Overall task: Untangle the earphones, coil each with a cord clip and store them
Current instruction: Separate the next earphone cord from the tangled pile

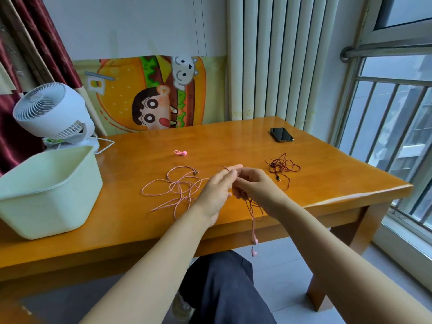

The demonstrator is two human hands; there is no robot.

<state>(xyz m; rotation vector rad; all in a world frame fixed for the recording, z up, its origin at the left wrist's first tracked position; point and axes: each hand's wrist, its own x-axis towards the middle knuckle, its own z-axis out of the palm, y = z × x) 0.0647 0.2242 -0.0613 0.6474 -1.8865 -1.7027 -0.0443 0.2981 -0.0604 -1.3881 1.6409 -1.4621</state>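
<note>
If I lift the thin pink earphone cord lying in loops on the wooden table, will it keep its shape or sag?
The thin pink earphone cord lies in loose crossing loops, so it will probably sag limply. Being so thin, it looks light. The crossings may snag and drag neighbouring loops along.

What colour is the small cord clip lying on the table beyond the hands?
Pink. The cord clip shows best in the head view, the only one.

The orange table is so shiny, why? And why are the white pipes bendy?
Head view: daylight from the barred window glares off the glossy orange wooden table, brightest along its right edge; head view: the wide lens bows the white radiator pipes; head view: fingertips of the left hand blur slightly beside the right hand gripping the dark red earphone cord.
</note>
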